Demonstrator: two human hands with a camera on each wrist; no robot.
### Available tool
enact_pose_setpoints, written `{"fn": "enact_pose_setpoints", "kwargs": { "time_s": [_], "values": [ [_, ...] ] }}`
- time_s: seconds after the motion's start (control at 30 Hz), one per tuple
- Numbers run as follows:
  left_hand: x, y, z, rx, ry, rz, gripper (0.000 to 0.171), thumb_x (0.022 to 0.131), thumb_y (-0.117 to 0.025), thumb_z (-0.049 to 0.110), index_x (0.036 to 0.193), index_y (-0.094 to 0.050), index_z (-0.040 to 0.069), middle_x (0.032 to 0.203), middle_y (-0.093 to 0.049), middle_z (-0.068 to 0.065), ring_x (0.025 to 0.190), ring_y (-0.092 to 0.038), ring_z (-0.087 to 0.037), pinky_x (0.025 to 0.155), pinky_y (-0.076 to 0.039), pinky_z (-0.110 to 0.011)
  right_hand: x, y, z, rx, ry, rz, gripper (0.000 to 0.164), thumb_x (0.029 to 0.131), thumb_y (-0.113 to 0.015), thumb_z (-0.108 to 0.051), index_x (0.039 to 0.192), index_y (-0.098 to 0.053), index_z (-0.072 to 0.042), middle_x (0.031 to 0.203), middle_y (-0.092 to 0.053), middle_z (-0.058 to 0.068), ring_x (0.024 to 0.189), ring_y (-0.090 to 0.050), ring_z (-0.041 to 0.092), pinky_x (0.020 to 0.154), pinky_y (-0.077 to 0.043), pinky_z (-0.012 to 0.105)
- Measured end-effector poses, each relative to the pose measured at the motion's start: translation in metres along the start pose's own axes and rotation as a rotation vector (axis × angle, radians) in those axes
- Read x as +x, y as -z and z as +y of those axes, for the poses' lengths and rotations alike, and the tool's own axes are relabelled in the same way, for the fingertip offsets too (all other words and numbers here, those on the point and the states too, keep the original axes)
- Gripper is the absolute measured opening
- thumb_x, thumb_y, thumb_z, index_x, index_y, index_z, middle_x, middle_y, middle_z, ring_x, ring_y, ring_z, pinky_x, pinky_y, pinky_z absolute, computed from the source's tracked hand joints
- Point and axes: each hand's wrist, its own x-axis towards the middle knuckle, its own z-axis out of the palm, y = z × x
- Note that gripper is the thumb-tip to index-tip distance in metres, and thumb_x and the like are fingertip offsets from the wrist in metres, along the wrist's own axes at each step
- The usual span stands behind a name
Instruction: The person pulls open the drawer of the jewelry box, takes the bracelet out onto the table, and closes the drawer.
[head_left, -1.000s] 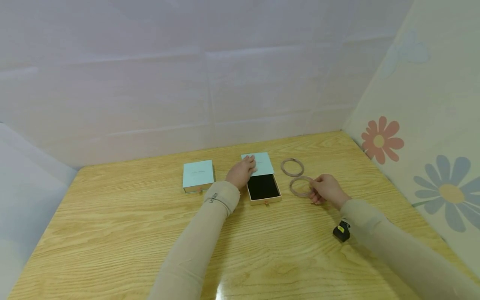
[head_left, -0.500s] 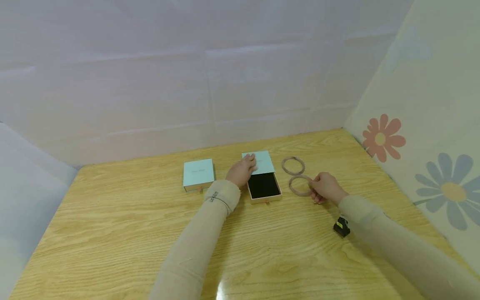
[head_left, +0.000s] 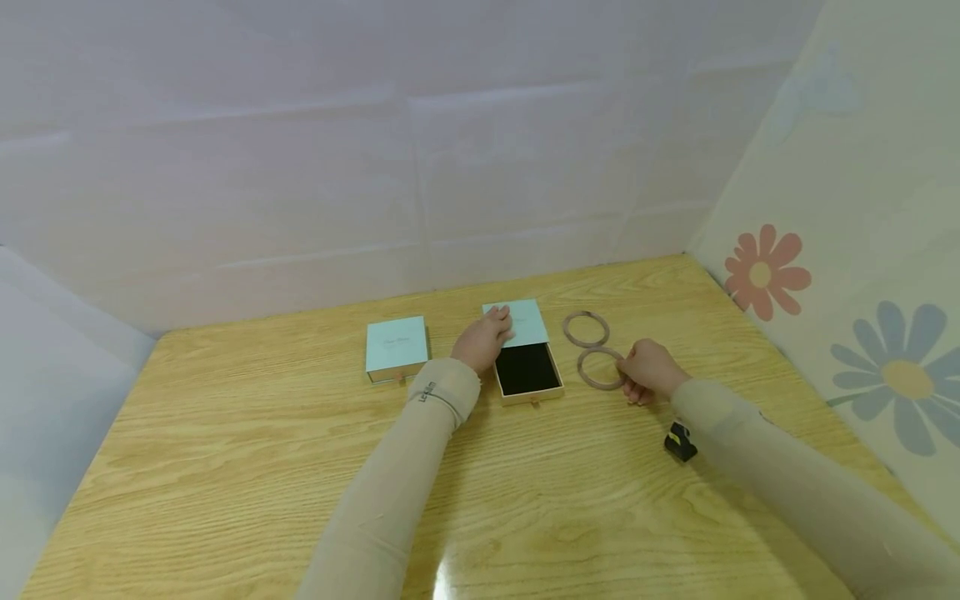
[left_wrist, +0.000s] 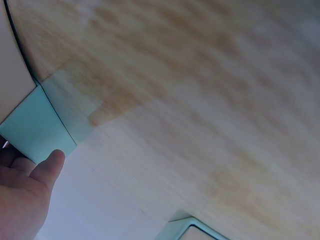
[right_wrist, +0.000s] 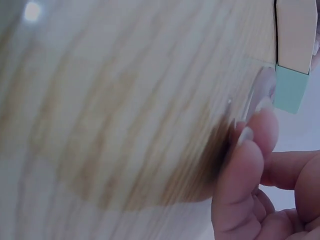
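In the head view my left hand [head_left: 482,340] rests on the pale blue sleeve [head_left: 529,323] of a drawer-style gift box, fingers laid over its top. The left wrist view shows the thumb [left_wrist: 49,169] against the sleeve's side. Its drawer [head_left: 528,370] is pulled out toward me and shows a black lining. To the right, my right hand [head_left: 649,368] pinches the right edge of a pinkish bangle [head_left: 581,369] between thumb and fingers, low over the table. A second bangle [head_left: 566,331] lies just behind it, nearly touching.
Another pale blue gift box [head_left: 396,343] stands closed to the left of the first. The wooden table [head_left: 247,467] ends at a white cloth backdrop [head_left: 315,167]; a flower-printed sheet [head_left: 862,250] hangs on the right. A black device [head_left: 680,442] hangs under my right wrist.
My right hand has shifted very slightly away from me, still pinching the bangle. The left hand and the boxes stay where they were.
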Motion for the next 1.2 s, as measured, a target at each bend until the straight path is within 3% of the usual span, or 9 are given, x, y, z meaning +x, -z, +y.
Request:
{"fn": "enact_pose_setpoints", "kwargs": {
  "time_s": [0.1, 0.3, 0.47, 0.63, 1.2],
  "values": [
    [0.001, -0.001, -0.002, 0.004, -0.003, 0.003, 0.041, 0.104, -0.045, 0.019, 0.141, -0.048, 0.002, 0.156, -0.029, -0.012, 0.145, -0.021, -0.026, 0.109, -0.042, -0.032, 0.000, 0.001, -0.001, 0.018, -0.010, -0.015, 0.020, 0.101, -0.045, -0.007, 0.086, -0.048, 0.007, 0.055, -0.061, 0.007, 0.044, -0.060, 0.012, 0.044, -0.057, 0.024],
    [0.002, -0.002, -0.003, 0.002, -0.002, -0.001, 0.044, 0.104, -0.045, 0.019, 0.145, -0.045, 0.002, 0.156, -0.028, -0.011, 0.145, -0.021, -0.026, 0.115, -0.034, -0.033, -0.004, 0.002, -0.002, 0.084, -0.009, -0.027, 0.018, 0.100, -0.046, -0.007, 0.091, -0.049, 0.009, 0.058, -0.062, 0.008, 0.047, -0.062, 0.013, 0.046, -0.059, 0.026],
    [0.001, -0.004, -0.004, -0.005, -0.001, -0.004, 0.045, 0.104, -0.045, 0.019, 0.146, -0.043, 0.002, 0.156, -0.028, -0.011, 0.145, -0.021, -0.026, 0.116, -0.033, -0.034, -0.010, 0.004, -0.001, 0.107, 0.016, 0.009, 0.017, 0.096, -0.048, -0.008, 0.091, -0.048, 0.008, 0.061, -0.061, 0.010, 0.049, -0.062, 0.014, 0.048, -0.059, 0.026],
    [0.000, -0.005, -0.004, -0.003, -0.006, -0.004, 0.045, 0.104, -0.045, 0.019, 0.146, -0.042, 0.002, 0.156, -0.027, -0.011, 0.145, -0.020, -0.026, 0.115, -0.033, -0.033, -0.018, 0.004, -0.001, 0.121, 0.049, 0.058, 0.024, 0.099, -0.048, -0.013, 0.092, -0.051, 0.010, 0.063, -0.061, 0.009, 0.049, -0.061, 0.014, 0.048, -0.058, 0.026],
    [-0.002, 0.000, -0.001, 0.000, -0.003, -0.008, 0.045, 0.105, -0.044, 0.018, 0.147, -0.041, 0.002, 0.157, -0.026, -0.012, 0.146, -0.019, -0.026, 0.117, -0.031, -0.033, -0.040, -0.015, -0.024, 0.266, 0.145, 0.083, 0.030, 0.102, -0.045, -0.012, 0.099, -0.055, 0.016, 0.065, -0.061, 0.008, 0.051, -0.060, 0.013, 0.051, -0.059, 0.028]
  ]
}}
